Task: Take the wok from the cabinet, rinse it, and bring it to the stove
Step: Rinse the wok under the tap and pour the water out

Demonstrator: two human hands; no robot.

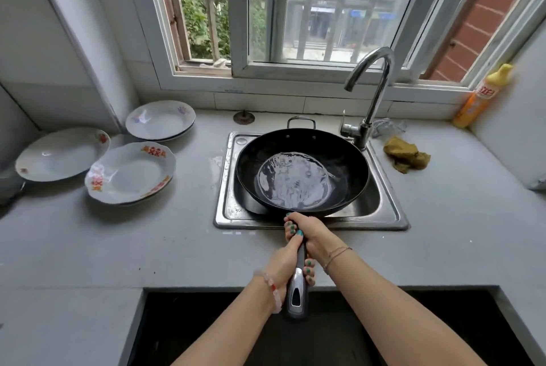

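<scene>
Wok (pixel 301 170), water inside: held over the sink (pixel 390 212) against spills. Your left hand (pixel 283 265) near, right hand (pixel 308 232) far, both grip its handle (pixel 297 291) for weight.

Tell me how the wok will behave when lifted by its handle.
Probably front-heavy: the wok is wide, and both left hand and right hand grip its long handle. The water inside would likely slosh and spill if tilted.

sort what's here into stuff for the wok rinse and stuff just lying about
In the job: wok holding water, sink, tap, left hand and right hand, both gripping its handle.
Lying about: plates, rag, bottle.
</scene>
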